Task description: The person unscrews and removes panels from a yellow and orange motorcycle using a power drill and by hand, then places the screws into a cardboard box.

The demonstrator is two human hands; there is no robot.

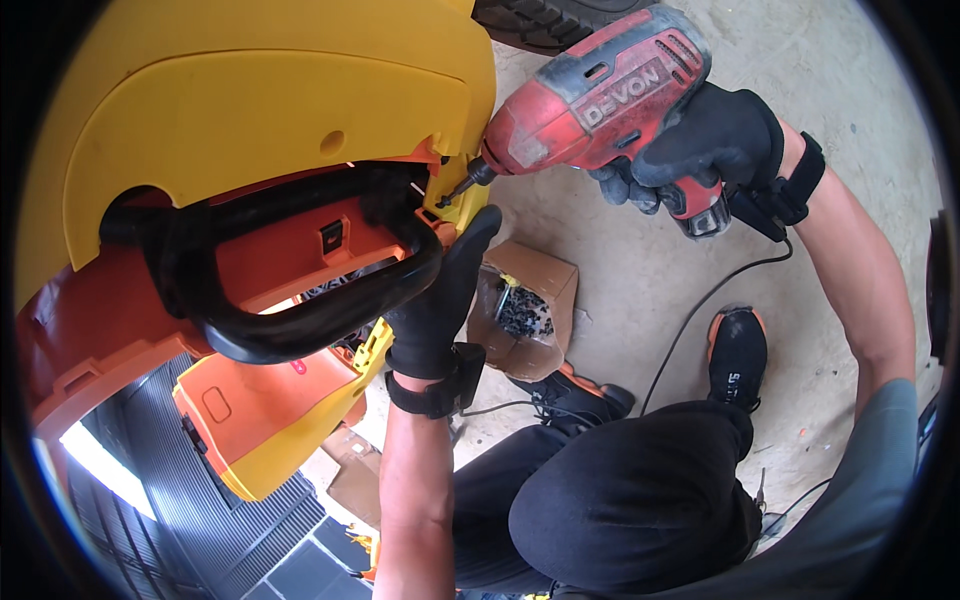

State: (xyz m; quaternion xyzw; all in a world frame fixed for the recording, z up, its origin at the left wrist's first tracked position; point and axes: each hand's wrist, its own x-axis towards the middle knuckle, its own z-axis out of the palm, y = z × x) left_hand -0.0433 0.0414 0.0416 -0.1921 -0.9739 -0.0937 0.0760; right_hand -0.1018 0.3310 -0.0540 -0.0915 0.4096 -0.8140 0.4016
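My right hand (720,140), in a dark glove, grips a red and grey power drill (560,120). Its bit points down-left at a small dark fastener (443,201) on the right edge of a large yellow housing (260,110) with an orange inner frame (90,340). My left hand (440,290), also gloved, holds that housing's edge just below the bit; its fingers are partly hidden behind a curved black tubular handle (320,320), which crosses the orange recess.
A cardboard box (555,300) of small black hardware stands on the concrete floor (820,290) by my shoes. A black tyre (540,20) is at the top. Lower left are a yellow-orange panel (255,400) and dark ribbed sheeting (170,450). Cables trail from both wrist straps.
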